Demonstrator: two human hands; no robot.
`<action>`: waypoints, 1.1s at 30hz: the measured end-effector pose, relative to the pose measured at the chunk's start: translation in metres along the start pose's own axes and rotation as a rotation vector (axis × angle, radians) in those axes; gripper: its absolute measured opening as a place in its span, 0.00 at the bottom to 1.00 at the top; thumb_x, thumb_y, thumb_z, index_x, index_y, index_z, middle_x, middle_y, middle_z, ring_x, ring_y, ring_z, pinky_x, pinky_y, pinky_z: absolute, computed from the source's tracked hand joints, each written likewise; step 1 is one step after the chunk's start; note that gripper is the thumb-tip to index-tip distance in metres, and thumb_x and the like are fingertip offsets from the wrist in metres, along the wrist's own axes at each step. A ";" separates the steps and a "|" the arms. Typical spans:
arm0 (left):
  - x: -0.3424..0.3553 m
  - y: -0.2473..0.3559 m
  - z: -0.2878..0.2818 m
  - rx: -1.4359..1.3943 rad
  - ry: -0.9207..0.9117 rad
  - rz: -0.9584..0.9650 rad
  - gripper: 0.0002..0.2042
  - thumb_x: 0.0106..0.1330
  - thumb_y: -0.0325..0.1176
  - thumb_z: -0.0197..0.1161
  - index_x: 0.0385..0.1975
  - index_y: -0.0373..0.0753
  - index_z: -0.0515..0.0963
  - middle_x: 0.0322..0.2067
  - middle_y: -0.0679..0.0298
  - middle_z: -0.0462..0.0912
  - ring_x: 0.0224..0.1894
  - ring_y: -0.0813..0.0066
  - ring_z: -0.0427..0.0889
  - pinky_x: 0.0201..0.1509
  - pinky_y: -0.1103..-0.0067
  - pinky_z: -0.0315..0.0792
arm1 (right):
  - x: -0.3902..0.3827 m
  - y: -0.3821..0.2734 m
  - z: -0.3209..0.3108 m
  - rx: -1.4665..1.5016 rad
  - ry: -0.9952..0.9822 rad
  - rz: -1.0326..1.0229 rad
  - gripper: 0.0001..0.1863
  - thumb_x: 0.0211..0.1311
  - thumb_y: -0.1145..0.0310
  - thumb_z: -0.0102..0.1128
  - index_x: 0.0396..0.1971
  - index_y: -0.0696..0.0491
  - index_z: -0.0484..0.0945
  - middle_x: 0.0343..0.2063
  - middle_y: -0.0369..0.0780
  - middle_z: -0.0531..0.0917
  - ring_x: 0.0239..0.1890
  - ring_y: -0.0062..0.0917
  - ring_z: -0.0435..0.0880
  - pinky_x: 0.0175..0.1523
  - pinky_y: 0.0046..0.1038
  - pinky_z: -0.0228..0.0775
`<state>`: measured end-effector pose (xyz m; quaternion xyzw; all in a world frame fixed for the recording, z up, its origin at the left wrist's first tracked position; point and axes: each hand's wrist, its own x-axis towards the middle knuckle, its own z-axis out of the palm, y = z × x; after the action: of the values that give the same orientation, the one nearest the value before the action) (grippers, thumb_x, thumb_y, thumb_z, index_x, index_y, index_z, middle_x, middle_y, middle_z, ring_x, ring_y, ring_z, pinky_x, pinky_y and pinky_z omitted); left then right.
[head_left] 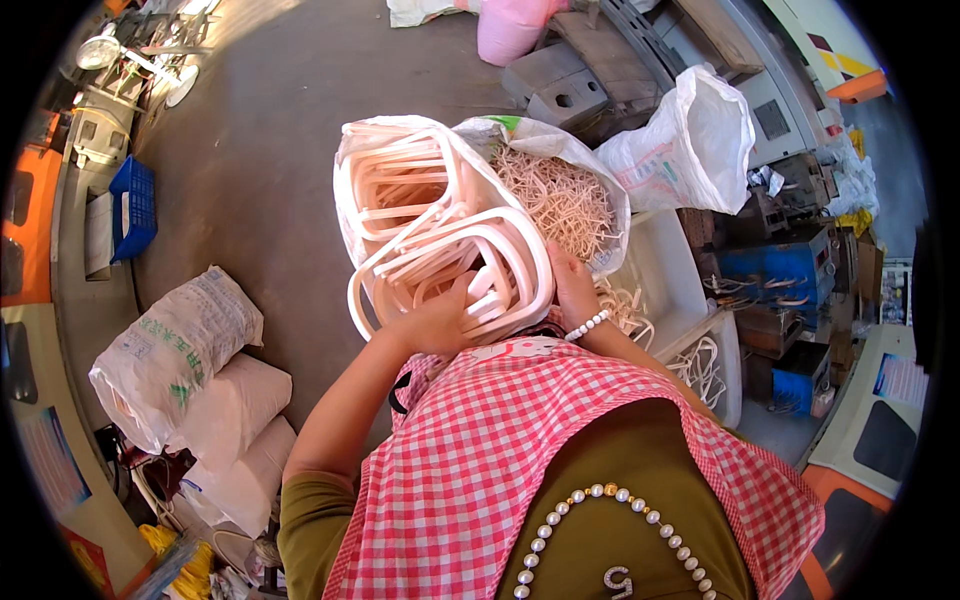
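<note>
My left hand (445, 315) has its fingers curled into a bundle of pale pink plastic loop-shaped pieces (500, 240) at my front, gripping it from the lower left. My right hand (572, 285), with a white bead bracelet at the wrist, grips the right side of that bundle, its fingertips partly hidden. The bundle overlaps an open white sack (350, 180) holding more such loops (400, 170). Beside it stands a sack of thin pale plastic offcuts (555, 200). More loose loops (620, 305) lie by my right wrist.
A white plastic bin (675, 280) is at the right, with an open white sack (675, 140) behind it and blue metal boxes (780, 270) beyond. Filled sacks (185, 350) are piled at lower left, near a blue crate (135, 205). A pink sack (505, 30) sits at the back.
</note>
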<state>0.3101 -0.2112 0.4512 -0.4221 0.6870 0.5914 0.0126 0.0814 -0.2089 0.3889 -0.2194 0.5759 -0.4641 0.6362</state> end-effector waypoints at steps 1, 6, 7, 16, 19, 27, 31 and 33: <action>-0.006 0.001 0.001 -0.048 0.017 0.026 0.50 0.57 0.35 0.65 0.68 0.29 0.31 0.59 0.42 0.67 0.65 0.45 0.60 0.71 0.67 0.45 | -0.001 -0.007 -0.001 -0.111 -0.002 -0.041 0.21 0.68 0.51 0.54 0.28 0.56 0.79 0.22 0.32 0.80 0.22 0.14 0.75 0.27 0.17 0.67; -0.002 0.003 0.007 -0.062 0.118 0.072 0.52 0.54 0.38 0.66 0.68 0.29 0.32 0.58 0.40 0.68 0.63 0.47 0.64 0.68 0.70 0.55 | -0.001 -0.024 -0.004 -0.605 -0.008 -0.232 0.23 0.66 0.50 0.55 0.24 0.57 0.76 0.18 0.32 0.76 0.21 0.13 0.72 0.26 0.19 0.65; 0.007 -0.002 0.005 -0.026 0.096 0.059 0.53 0.53 0.39 0.66 0.68 0.29 0.33 0.57 0.40 0.68 0.63 0.47 0.64 0.67 0.70 0.57 | -0.001 -0.032 -0.002 -0.629 -0.053 -0.133 0.22 0.66 0.52 0.55 0.24 0.58 0.75 0.17 0.35 0.77 0.21 0.18 0.74 0.28 0.23 0.67; 0.013 -0.001 0.009 -0.041 0.192 0.027 0.54 0.48 0.46 0.68 0.68 0.28 0.39 0.57 0.40 0.69 0.63 0.46 0.64 0.66 0.65 0.56 | -0.013 -0.087 0.043 -1.177 -0.166 -0.988 0.07 0.59 0.68 0.58 0.33 0.55 0.76 0.32 0.43 0.79 0.38 0.37 0.78 0.43 0.34 0.69; 0.009 -0.003 0.018 0.031 0.304 0.110 0.52 0.49 0.48 0.69 0.66 0.24 0.44 0.52 0.37 0.72 0.57 0.47 0.71 0.62 0.67 0.64 | -0.006 -0.084 0.079 -1.145 -0.493 -1.079 0.08 0.60 0.69 0.58 0.36 0.57 0.77 0.32 0.43 0.79 0.37 0.38 0.78 0.44 0.35 0.70; -0.039 -0.002 0.016 -0.203 0.753 0.137 0.21 0.61 0.37 0.64 0.51 0.34 0.73 0.47 0.50 0.78 0.50 0.54 0.76 0.56 0.65 0.68 | 0.032 -0.054 0.085 -1.771 -0.718 -0.949 0.10 0.58 0.68 0.55 0.38 0.53 0.78 0.35 0.43 0.80 0.39 0.38 0.79 0.47 0.38 0.70; -0.040 -0.018 0.003 0.012 1.154 0.063 0.12 0.63 0.30 0.62 0.45 0.36 0.77 0.45 0.55 0.78 0.46 0.57 0.77 0.52 0.68 0.68 | 0.037 -0.064 0.099 -1.881 -0.842 -0.750 0.09 0.59 0.65 0.55 0.36 0.52 0.79 0.34 0.43 0.80 0.39 0.39 0.80 0.44 0.39 0.72; -0.031 -0.032 -0.002 0.225 1.284 0.022 0.11 0.65 0.31 0.60 0.46 0.37 0.77 0.44 0.56 0.79 0.48 0.60 0.77 0.54 0.71 0.68 | 0.040 -0.072 0.112 -1.891 -0.865 -0.612 0.09 0.60 0.64 0.55 0.35 0.52 0.80 0.34 0.43 0.80 0.39 0.39 0.80 0.44 0.39 0.72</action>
<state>0.3502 -0.1938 0.4417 -0.6805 0.6199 0.1461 -0.3624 0.1581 -0.3059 0.4533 -0.9006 0.3481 0.1456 0.2158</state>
